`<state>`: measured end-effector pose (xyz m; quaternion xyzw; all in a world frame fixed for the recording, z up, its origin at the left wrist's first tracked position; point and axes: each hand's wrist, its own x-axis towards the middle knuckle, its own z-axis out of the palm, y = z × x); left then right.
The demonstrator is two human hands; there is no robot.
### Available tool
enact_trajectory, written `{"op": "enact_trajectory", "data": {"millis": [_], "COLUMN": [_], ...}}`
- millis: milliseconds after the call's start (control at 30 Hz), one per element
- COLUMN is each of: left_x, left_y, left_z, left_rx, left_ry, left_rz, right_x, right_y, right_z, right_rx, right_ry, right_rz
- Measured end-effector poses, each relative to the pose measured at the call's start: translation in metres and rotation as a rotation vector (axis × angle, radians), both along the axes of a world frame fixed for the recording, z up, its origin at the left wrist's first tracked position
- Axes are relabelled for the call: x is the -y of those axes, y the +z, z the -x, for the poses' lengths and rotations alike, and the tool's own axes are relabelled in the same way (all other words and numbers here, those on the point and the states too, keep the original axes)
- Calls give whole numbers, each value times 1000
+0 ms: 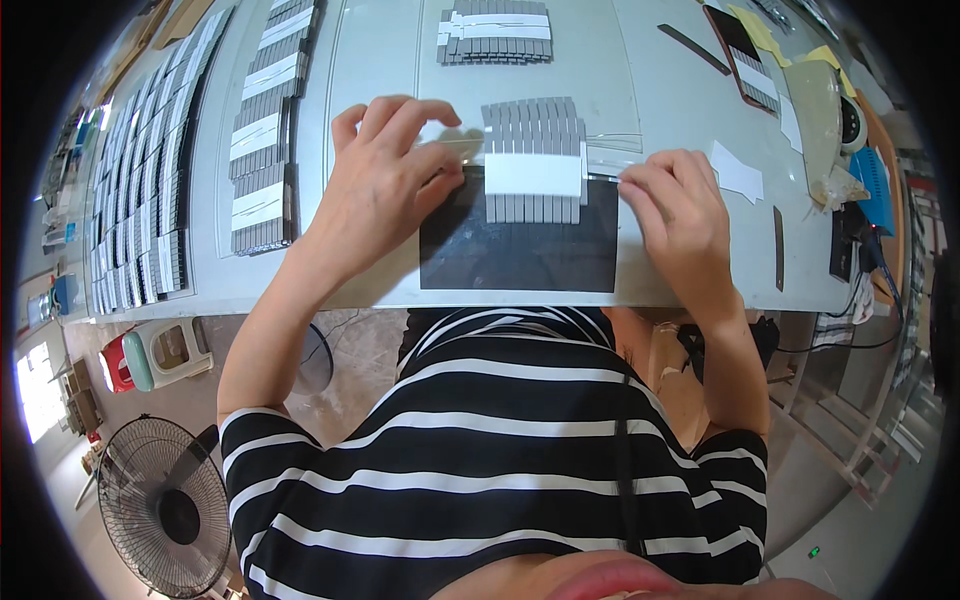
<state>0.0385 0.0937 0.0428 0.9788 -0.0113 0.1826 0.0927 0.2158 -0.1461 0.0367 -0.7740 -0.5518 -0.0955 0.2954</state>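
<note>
A fanned row of narrow grey strips with a white band across them (533, 172) lies in front of me, its lower part over a black mat (520, 255). A clear plastic strip (603, 177) sticks out from the row's right side. My right hand (685, 210) pinches that clear strip between thumb and fingertips. To the left of the row, my left hand (390, 170) has thumb and a finger pressed together beside a clear edge; what they hold is too small to tell. Its other fingers are curled above.
More banded grey strips (495, 32) lie at the back; long rows of them (262, 145) run along the left. To the right are a phone (740, 55), a dark flat strip (779, 248), white paper (737, 172) and a tape dispenser (825, 110). A fan (165, 510) stands lower left.
</note>
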Motion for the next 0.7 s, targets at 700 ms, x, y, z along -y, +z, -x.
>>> {"op": "enact_trajectory", "data": {"millis": [700], "left_x": [45], "left_y": [-5], "left_z": [40], "left_rx": [-75], "left_ry": [-29], "left_rz": [224], "right_x": [11], "right_y": [16], "right_z": [11], "right_rx": [-161], "right_ry": [-17], "right_rz": [155]}}
